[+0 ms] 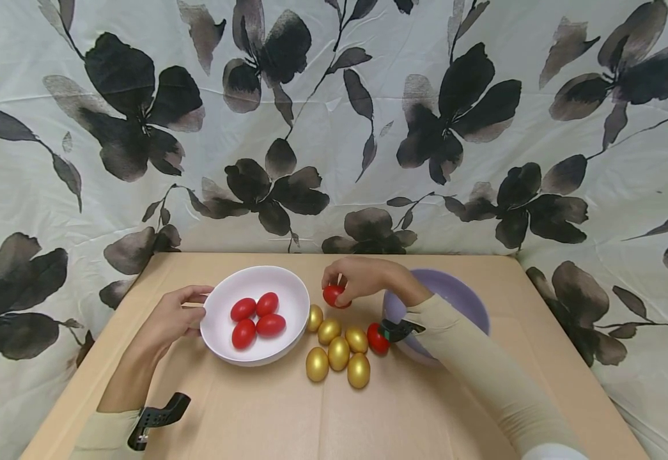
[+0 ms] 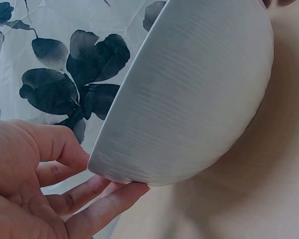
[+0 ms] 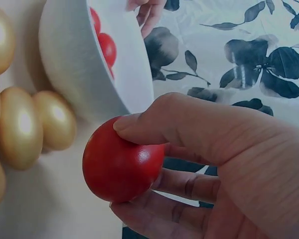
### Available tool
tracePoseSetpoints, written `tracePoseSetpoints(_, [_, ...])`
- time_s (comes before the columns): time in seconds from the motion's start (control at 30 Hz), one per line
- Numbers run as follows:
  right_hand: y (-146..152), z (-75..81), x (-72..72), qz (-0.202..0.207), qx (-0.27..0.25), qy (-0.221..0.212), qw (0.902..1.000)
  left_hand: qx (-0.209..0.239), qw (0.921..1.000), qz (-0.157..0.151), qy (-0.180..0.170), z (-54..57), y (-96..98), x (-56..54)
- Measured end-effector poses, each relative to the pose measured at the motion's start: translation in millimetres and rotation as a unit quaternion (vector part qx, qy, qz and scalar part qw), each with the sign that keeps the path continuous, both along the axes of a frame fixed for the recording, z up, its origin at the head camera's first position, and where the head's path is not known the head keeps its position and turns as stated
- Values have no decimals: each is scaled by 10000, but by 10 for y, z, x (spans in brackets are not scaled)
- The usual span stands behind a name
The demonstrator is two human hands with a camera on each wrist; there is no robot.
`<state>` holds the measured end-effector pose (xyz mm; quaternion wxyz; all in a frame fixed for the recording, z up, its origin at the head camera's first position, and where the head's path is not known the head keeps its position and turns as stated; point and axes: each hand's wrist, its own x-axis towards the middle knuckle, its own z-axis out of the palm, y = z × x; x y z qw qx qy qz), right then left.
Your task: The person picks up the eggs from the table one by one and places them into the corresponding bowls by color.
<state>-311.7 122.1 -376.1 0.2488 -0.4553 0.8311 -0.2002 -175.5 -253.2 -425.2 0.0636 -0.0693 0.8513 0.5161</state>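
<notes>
The right hand pinches a red egg in the air, just beside the white bowl whose rim the left hand grips! Gold eggs sit nearer the person, a purple bowl rightward.

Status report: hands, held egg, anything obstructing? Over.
Left grip touching white bowl; right grip pinching red egg; egg outside bowl, nothing visibly between them.

What the pale tabletop carried
Six gold eggs lay, with one red egg, between a white bowl and a purple bowl.
</notes>
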Motion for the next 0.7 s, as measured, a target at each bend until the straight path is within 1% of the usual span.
tracePoseSetpoints(0.43, [-115, 144, 61, 64, -63, 42, 10000, -2, 10000, -22, 5, 12, 0, 9])
tracePoseSetpoints(0.7, [-178, 193, 105, 78, -197, 37, 9998, -34, 10000, -45, 53, 10, -3, 2])
